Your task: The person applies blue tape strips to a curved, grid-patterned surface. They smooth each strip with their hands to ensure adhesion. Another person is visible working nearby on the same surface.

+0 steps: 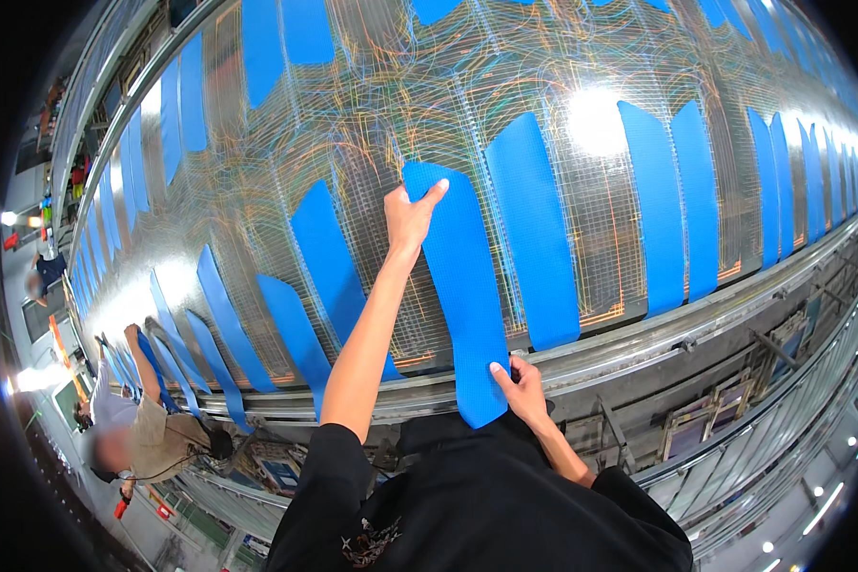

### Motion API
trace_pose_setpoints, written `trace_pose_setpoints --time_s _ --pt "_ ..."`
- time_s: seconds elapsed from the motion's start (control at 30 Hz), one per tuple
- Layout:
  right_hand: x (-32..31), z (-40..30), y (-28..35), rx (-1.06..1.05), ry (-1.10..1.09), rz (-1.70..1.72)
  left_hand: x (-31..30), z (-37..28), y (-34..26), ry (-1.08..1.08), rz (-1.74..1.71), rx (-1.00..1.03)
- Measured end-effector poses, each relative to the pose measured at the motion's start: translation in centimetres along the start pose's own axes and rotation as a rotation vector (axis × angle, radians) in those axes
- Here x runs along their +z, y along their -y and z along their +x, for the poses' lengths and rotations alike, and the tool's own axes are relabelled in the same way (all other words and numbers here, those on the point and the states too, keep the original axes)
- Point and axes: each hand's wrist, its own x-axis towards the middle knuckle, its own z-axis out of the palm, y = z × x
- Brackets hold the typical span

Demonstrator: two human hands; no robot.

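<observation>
A long blue textured fabric piece (465,279) stretches between my two hands, over the near edge of a shiny printing table (604,286). My left hand (411,214) pinches its far end, thumb on top. Lower down, my right hand (522,386) grips the side of the near end, whose pointed tip hangs past the table edge toward my body. Just to the right lies another blue piece (536,236), flat on the table. Left of my forearm is a further blue piece (329,250), partly hidden by that arm.
More blue pieces (654,207) lie in rows among coloured printed lines. A metal rail (729,300) runs along the near edge, with framed screens (708,422) below. At far left, a person (161,436) reaches over the same table; another person (46,275) is beyond.
</observation>
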Motion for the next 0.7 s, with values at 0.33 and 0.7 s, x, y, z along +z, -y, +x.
trace_pose_setpoints --time_s 0.33,0.7 --pt "-0.8 2.6 1.1 -0.046 -0.059 -0.003 0.7 4.9 3.1 -0.219 0.452 0.399" --pt "-1.3 4.0 1.0 0.02 -0.1 -0.041 1.7 5.5 3.8 -0.273 0.486 0.374"
